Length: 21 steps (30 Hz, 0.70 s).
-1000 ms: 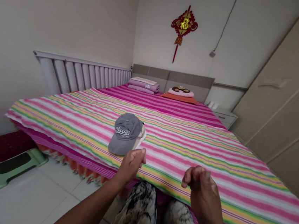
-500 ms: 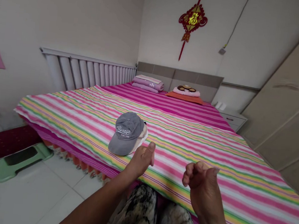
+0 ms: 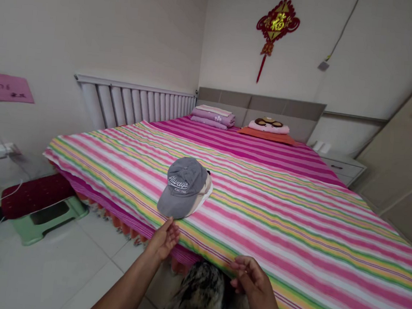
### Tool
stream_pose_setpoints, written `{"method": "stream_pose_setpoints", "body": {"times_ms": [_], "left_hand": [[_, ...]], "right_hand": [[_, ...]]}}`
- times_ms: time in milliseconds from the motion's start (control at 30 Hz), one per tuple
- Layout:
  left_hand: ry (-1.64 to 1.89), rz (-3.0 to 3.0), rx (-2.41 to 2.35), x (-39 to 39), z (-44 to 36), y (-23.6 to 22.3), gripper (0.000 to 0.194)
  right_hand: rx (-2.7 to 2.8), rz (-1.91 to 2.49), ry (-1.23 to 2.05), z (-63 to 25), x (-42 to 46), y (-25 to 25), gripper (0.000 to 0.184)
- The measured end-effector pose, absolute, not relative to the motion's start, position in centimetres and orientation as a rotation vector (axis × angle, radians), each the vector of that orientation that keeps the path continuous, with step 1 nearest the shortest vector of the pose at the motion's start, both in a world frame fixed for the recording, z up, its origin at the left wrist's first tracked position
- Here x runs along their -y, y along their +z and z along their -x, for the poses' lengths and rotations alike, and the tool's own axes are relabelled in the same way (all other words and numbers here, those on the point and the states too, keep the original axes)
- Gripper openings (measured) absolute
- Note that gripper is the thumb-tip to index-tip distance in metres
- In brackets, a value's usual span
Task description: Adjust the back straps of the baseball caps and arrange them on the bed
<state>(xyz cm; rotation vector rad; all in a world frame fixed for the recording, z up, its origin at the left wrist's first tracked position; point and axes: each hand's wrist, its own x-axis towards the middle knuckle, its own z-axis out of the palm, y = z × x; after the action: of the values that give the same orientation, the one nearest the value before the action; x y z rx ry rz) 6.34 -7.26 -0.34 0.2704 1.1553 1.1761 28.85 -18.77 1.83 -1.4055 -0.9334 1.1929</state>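
Note:
A grey baseball cap with white "Always" lettering lies on the striped bedspread, its brim toward me. Beige and white cap edges show from under its right side. My left hand is palm up at the bed's front edge, just below the brim, with fingers loosely bent and nothing in them. Its thumb tip comes close to the brim; whether it touches, I cannot tell. Over the edge farther right, my right hand is half curled, fingers apart from the thumb and holding nothing visible.
Folded purple bedding and a pink folded pile on an orange cloth lie by the headboard. A radiator lines the left wall. A green stool and a dark red cushion are at floor level left.
The view has swung left, so the room shifts right. My left hand has dropped and turned palm up below the cap's brim. My right hand has lowered toward the bed edge.

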Motion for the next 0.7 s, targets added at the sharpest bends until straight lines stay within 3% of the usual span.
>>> {"method": "stream_pose_setpoints", "body": {"times_ms": [233, 700], "left_hand": [[1.344, -0.123, -1.139, 5.3, -4.5, -0.8, 0.007], [1.477, -0.203, -0.825, 4.5, -4.6, 2.0, 0.014]], "right_hand": [[0.878, 1.361, 1.303, -28.4, 18.9, -0.3, 0.029], [0.827, 1.369, 1.392, -28.4, 17.4, -2.2, 0.035]]}}
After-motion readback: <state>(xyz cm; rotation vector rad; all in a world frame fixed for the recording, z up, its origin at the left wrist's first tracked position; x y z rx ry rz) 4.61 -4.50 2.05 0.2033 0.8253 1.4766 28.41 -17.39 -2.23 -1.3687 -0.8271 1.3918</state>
